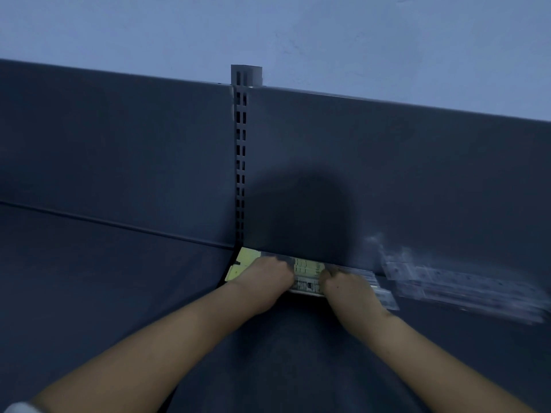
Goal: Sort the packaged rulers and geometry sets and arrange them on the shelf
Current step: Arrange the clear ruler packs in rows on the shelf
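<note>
- The left hand (264,280) grips the yellow pack (307,271), fingers curled.
- The right hand (347,289) grips it too.
- The pack lies on the shelf (298,359), touching the back wall (402,174).
- Blurry clear packs (462,286) lie beside.

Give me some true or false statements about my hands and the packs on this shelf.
1. The left hand and right hand both grip the yellow-and-white pack. True.
2. That pack lies far left of the slotted upright. False: it sits at the upright's foot, against the back panel.
3. Clear ruler packs lie right of the hands. True.
4. The shelf is white. False: it is dark blue-grey.
</note>
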Motion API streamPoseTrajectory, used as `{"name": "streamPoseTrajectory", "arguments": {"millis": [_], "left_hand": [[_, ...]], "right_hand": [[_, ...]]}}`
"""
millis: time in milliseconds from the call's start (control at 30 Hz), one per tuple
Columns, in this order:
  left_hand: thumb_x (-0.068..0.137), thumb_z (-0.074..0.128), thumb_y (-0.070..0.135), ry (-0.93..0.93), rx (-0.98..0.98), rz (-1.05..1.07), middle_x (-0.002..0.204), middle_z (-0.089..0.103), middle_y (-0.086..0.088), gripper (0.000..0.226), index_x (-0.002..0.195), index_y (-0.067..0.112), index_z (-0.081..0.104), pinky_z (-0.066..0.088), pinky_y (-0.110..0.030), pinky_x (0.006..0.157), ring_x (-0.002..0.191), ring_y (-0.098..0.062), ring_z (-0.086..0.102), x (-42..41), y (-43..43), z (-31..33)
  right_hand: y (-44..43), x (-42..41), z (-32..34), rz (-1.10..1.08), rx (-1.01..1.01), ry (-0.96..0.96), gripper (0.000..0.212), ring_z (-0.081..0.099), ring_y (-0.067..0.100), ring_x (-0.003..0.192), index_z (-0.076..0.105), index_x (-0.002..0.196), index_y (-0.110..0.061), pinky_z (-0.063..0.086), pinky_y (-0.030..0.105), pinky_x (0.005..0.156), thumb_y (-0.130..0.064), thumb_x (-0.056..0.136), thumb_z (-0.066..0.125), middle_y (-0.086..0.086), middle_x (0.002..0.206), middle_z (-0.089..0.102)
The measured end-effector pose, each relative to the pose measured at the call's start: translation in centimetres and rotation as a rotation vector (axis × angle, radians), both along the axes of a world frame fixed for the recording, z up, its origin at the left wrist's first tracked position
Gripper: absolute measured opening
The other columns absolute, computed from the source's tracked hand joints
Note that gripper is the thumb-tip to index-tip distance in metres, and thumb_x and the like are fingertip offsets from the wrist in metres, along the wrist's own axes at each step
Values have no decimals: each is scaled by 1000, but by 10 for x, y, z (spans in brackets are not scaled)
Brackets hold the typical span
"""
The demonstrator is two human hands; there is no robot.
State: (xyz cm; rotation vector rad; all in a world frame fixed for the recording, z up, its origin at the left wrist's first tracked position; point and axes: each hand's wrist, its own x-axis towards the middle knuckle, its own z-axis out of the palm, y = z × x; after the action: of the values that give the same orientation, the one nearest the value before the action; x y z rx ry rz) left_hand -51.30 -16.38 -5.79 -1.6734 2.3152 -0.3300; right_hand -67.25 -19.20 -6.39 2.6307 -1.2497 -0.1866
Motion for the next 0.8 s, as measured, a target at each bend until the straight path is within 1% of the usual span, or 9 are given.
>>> {"name": "streamPoseTrajectory", "arguments": {"millis": [200,233,333,400,533,633,667,733,800], "left_hand": [[84,47,-11,-15,-9,37,124,55,-19,42,124,0,47,47,-36,81,108,-31,56,-5,6,-2],[84,46,-11,-13,-16,43,124,55,-18,43,125,-1,46,47,-36,81,108,-31,56,-6,6,-3],[85,44,-9,-21,-45,62,123,55,-18,43,128,-2,42,48,-33,78,107,-28,58,-6,8,-6],[84,45,-10,-17,-30,63,127,51,-22,47,130,-4,38,48,-34,79,108,-30,57,-3,8,-8],[84,46,-11,30,-11,44,129,50,-21,47,130,1,41,47,-36,80,112,-30,53,1,9,-4],[84,46,-10,38,-48,56,123,55,-17,44,126,3,45,46,-35,79,108,-29,56,0,8,-6],[84,46,-10,41,-62,69,122,55,-17,44,126,3,44,45,-34,76,106,-30,57,0,8,-8],[85,45,-8,35,-76,79,121,55,-17,42,126,3,43,42,-33,72,104,-30,58,1,8,-11],[87,43,-7,26,-75,55,121,55,-16,40,125,3,44,43,-34,74,105,-30,58,4,5,-12]], "right_hand": [[0,1,-4,2,-32,13,51,52,32,112,40,129,6,45,34,89,11,79,48,23,125,49],[1,3,-9,-3,-93,9,51,56,33,106,46,122,11,48,35,86,12,71,52,26,116,54],[3,9,-18,-71,-186,-45,35,61,28,54,66,68,8,52,29,48,8,37,50,20,60,61],[2,10,-23,-85,-179,-94,31,58,27,44,64,58,5,49,27,42,12,29,58,18,51,58],[9,7,-13,-94,-136,-81,38,63,29,53,64,67,6,52,28,47,11,31,76,19,60,61],[14,2,5,-33,13,-26,39,56,32,106,50,115,6,47,33,85,10,77,55,21,114,56],[13,0,8,-23,40,-50,42,50,30,114,44,123,4,42,33,91,9,82,48,19,124,51],[14,1,6,-52,42,-16,47,49,32,116,41,126,6,42,33,94,9,80,50,22,125,50],[16,4,-2,-99,1,8,52,63,33,92,57,106,12,52,31,78,5,56,72,27,99,63]]}}
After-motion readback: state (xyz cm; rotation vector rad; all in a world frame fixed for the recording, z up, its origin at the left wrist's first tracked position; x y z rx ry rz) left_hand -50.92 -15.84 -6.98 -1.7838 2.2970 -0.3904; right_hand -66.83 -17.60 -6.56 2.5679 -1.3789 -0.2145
